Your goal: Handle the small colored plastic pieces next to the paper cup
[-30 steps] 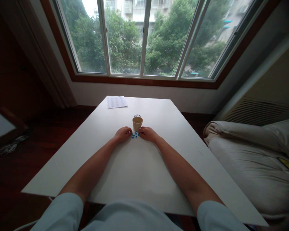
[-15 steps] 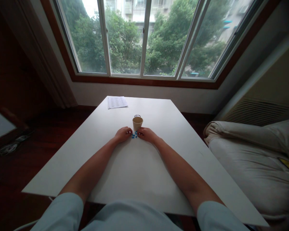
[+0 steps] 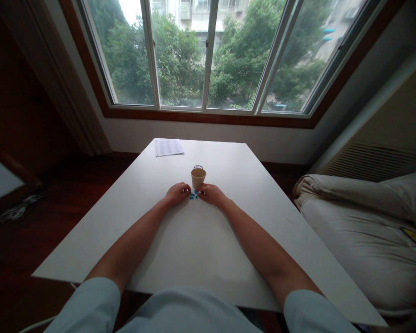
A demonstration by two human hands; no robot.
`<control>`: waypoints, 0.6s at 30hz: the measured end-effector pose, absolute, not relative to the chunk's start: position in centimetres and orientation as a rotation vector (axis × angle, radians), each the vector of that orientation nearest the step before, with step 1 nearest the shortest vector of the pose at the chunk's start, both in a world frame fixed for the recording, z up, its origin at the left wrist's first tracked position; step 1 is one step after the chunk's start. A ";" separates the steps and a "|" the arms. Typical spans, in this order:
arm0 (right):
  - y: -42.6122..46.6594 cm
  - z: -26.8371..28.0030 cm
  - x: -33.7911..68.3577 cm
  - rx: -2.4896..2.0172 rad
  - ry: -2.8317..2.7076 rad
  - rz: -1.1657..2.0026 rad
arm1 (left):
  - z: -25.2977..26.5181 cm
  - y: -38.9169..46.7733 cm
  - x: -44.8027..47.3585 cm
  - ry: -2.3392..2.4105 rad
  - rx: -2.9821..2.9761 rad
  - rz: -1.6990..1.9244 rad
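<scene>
Several small blue pieces (image 3: 192, 196) lie on the white table between my hands, too small for their kind to be told. My left hand (image 3: 177, 193) rests just left of them, fingers curled and closed; whatever is in them, if anything, is too small to see. On the other side, my right hand (image 3: 211, 193) has thumb and fingers brought together at a blue piece by the cup's base. Right behind the pieces a brown paper cup (image 3: 198, 178) stands upright, open end up. Part of its lower right side is covered by my right hand.
Behind the cup lies a thin dark looped item (image 3: 198, 167). Printed papers (image 3: 169, 147) sit at the far left corner of the white table (image 3: 201, 254). A window stands beyond the table, and a sofa (image 3: 364, 231) is at the right.
My right fingertips have shifted very slightly left and up among the blue pieces. My left hand and the cup look the same.
</scene>
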State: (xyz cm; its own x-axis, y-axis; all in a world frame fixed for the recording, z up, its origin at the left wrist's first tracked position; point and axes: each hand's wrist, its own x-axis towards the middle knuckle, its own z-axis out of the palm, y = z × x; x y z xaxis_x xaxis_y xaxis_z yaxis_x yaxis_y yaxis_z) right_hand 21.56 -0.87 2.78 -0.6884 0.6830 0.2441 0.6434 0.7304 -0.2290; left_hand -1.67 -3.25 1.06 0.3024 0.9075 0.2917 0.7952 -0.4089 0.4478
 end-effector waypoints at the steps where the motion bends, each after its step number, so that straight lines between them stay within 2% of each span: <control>1: -0.9 2.8 21.5 -1.030 -2.632 0.172 | 1.1 -3.3 -1.7 1.568 2.348 0.748; 10: -1.0 2.8 21.2 -0.944 -2.692 0.021 | 1.1 -3.3 -1.7 1.563 2.362 0.749; 18: -1.0 2.7 21.1 -0.904 -2.719 0.021 | 0.9 -3.2 -1.7 1.573 2.355 0.754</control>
State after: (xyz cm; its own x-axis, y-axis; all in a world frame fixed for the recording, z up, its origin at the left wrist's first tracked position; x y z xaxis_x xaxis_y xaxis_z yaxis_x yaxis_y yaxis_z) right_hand 21.08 -0.96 2.69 -0.7669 0.5892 0.2544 0.5852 0.8047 -0.0996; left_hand -1.67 -3.22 0.94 0.2994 0.9070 0.2961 0.7990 -0.4080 0.4417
